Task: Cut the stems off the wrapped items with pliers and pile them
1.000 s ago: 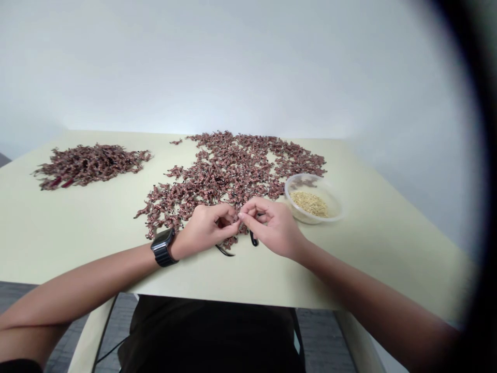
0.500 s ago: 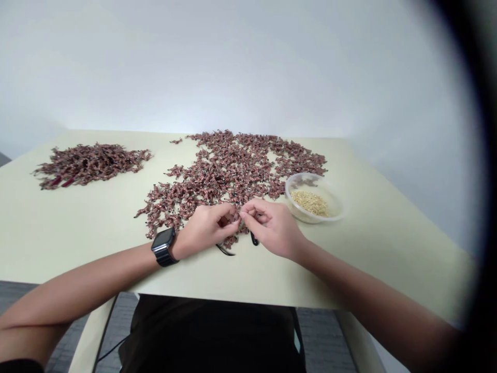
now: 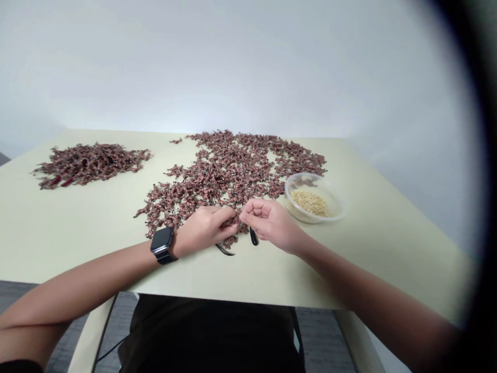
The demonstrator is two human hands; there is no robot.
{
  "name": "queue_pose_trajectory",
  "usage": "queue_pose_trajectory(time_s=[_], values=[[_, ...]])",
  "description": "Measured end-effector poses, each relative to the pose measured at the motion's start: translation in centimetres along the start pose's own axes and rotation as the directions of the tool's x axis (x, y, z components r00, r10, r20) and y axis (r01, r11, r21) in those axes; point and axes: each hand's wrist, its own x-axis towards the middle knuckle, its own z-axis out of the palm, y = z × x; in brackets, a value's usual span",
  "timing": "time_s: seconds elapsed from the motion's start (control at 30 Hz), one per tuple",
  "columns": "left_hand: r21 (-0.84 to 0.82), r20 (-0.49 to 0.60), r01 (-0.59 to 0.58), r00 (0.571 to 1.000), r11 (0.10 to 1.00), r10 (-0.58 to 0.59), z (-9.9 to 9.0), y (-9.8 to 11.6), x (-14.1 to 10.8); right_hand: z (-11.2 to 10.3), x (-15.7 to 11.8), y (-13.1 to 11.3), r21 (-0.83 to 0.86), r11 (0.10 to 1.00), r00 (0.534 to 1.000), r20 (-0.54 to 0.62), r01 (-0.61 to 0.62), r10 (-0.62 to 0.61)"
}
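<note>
My left hand (image 3: pixel 212 226) and my right hand (image 3: pixel 272 225) meet at the fingertips over the near edge of a spread of small reddish-brown, crinkled pieces with dark tips (image 3: pixel 221 176). Both are closed in a pinch, thumb against fingers. Whatever lies between the fingertips is too small and hidden to name. Just below the right fingers a black rounded handle end (image 3: pixel 253 237) shows. A thin, curved black piece (image 3: pixel 225 250) pokes out under the left hand; I cannot tell whether the two belong to one tool.
Right of my right hand stands a clear round plastic bowl (image 3: pixel 334 215) holding tiny golden pieces (image 3: pixel 310 202). A second heap of reddish-brown pieces (image 3: pixel 93 163) lies at the left, with two dark red bits at its front. The pale table (image 3: pixel 186 280) meets a white wall behind.
My right hand has turned slightly, its fingers straighter and closer together, and more of the black handle shows. My left fingers have closed in a little. The heaps and bowl stay put.
</note>
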Motion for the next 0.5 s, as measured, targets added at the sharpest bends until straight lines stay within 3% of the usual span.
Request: queue_pose_trajectory(time_s=[0.3, 0.4, 0.5], values=[[-0.344, 0.085, 0.235, 0.972, 0.909, -0.219, -1.0, 1.2, 0.5, -0.8, 0.2, 0.0, -0.215, 0.964, 0.985, -0.034, 0.159, -0.171], [-0.38, 0.093, 0.258, 0.966, 0.889, -0.241, -1.0, 1.3, 0.6, -0.8, -0.1, 0.0, -0.384, 0.89, 0.955, -0.057, 0.248, -0.29], [-0.379, 0.105, 0.269, 0.963, 0.885, -0.248, -1.1, 1.4, 0.6, -0.8, -0.3, 0.0, -0.501, 0.798, 0.919, -0.01, 0.336, -0.393]])
